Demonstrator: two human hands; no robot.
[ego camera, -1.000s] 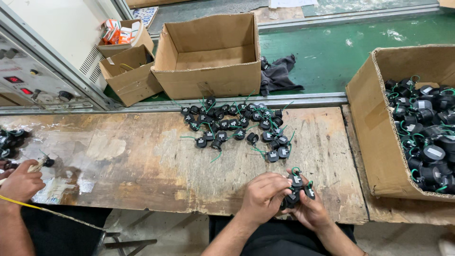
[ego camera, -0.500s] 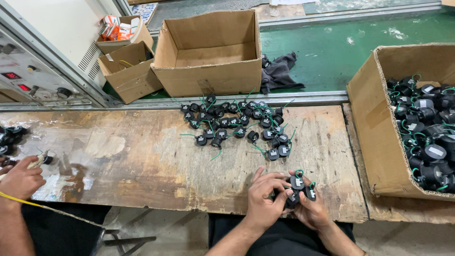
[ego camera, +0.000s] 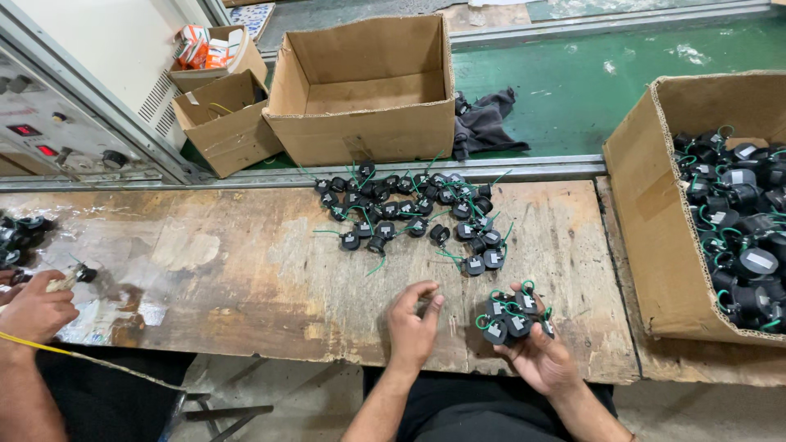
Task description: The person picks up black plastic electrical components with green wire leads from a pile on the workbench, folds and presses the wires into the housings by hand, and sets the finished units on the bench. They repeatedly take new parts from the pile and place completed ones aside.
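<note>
- Right hand [ego camera: 540, 356] palm up at the near edge of the bench [ego camera: 246, 270], fingers curled around a cluster of parts [ego camera: 512, 315]: small black round pieces with green wires, held just above the wood.
- Left hand [ego camera: 413, 327] just left of that cluster, resting on the bench, fingers loosely bent and released, grasping nothing visible.
- Pile [ego camera: 413, 209] of the same black parts spread over the far middle of the bench, green wires sticking out, well apart from both hands.
- Full box [ego camera: 655, 213] at the right end of the bench, packed with more black parts.
- Empty box [ego camera: 368, 90] beyond the far edge, on the green belt [ego camera: 589, 82], open top upward.
- Dark cloth [ego camera: 485, 123] just right of the empty box.
- Two small boxes [ego camera: 225, 115] left of it, one with orange and white packs inside.
- Grey panel [ego camera: 57, 139] with red displays and knobs at far left.
- Co-worker's hand [ego camera: 37, 307] at the left edge, pinching a small pale tool, a yellow cable [ego camera: 90, 360] trailing below; a few black parts beside it.
</note>
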